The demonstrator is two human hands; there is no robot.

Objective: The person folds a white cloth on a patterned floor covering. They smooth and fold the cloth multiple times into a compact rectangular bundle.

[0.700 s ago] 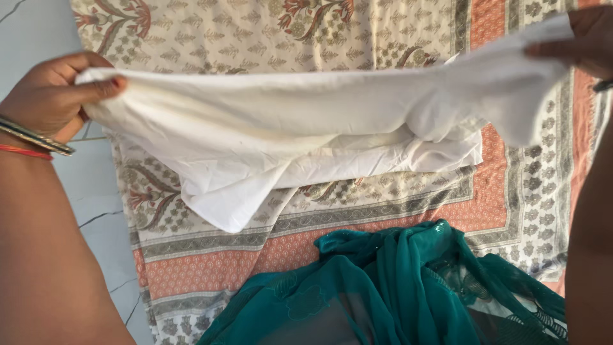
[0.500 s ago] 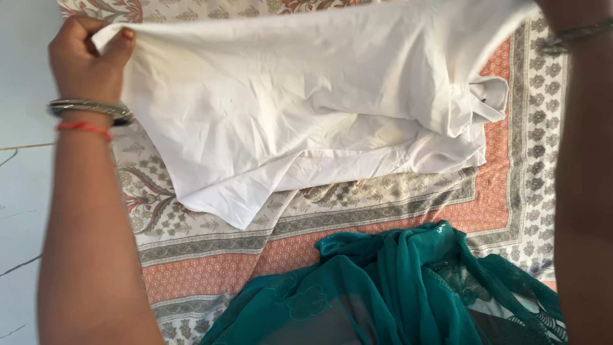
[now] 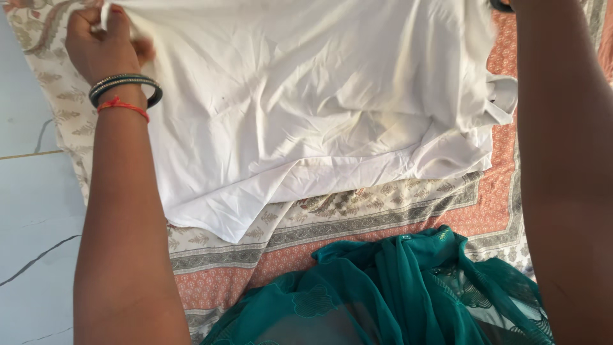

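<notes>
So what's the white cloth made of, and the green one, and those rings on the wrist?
The white cloth looks like thin matte cotton: it creases softly. The teal cloth seems a sheer synthetic or chiffon with a faint sheen, partly see-through. The dark bangles by the left hand look hard and glossy, perhaps glass or metal. The red band looks like thread.

Her left hand [image 3: 102,48] wears dark bangles [image 3: 124,86] and a red thread [image 3: 122,106] at the wrist; both forearms are bare, with perhaps red-painted nails.
</notes>
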